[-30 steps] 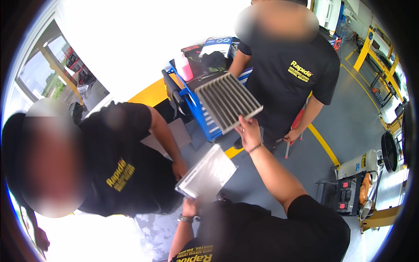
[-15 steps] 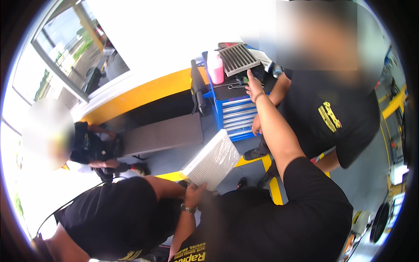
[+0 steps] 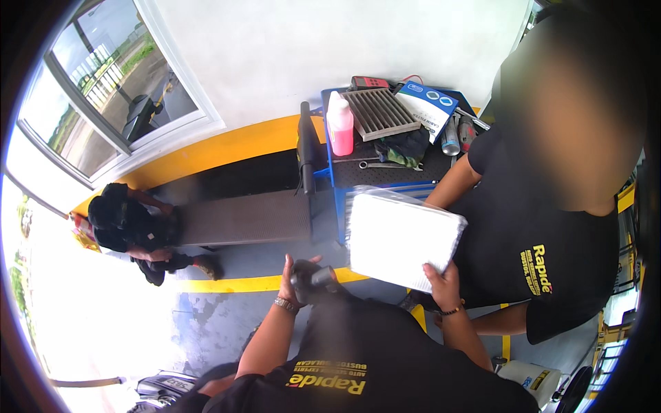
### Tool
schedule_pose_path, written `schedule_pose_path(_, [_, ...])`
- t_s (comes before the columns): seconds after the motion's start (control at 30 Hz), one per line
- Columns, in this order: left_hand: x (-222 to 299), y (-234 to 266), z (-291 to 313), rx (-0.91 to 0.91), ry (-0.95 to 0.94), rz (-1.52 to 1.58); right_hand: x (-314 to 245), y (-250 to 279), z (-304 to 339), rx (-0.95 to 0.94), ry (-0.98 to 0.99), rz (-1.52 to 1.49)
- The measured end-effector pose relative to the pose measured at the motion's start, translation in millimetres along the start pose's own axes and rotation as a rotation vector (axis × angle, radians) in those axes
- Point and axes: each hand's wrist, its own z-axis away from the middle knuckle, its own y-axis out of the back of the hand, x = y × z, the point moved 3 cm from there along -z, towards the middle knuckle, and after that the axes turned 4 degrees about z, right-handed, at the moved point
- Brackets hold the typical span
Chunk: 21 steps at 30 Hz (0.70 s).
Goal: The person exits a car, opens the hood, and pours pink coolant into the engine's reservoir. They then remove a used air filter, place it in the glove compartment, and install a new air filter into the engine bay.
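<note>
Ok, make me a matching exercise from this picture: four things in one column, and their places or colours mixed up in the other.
Column one:
1. wrapped white filter
2. unwrapped pleated filter
3. bottle
4. wrench

Column two:
A. pink
B. in the person's right hand
C. silver, lying on the cart
D. right beside the blue-and-white box

Right pairs: 1-B, 2-D, 3-A, 4-C.

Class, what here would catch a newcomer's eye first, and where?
A bright white panel in clear plastic, held by the right hand near the centre, draws the eye first. Beyond it, a bottle of pink liquid stands on the blue tool cart, beside a grey pleated filter.
</note>
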Motion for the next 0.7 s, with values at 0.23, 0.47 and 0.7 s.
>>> schedule_pose_path(0.23, [134.0,-15.7,-93.5,0.01,-0.285,-0.275,24.4,-0.5,48.8,0.359,-0.136,-0.186])
schedule_pose_path(0.47, [322.5,-133.7,-294.5,0.199,-0.895,-1.148,30.3,-81.2,34.6,0.732,-0.212,-0.279])
schedule_pose_path(0.7, [333.5,-155.5,-504.9,-0.056,-0.528,-0.635,-2.1,-158.2,38.7,0.937,-0.235,-0.177])
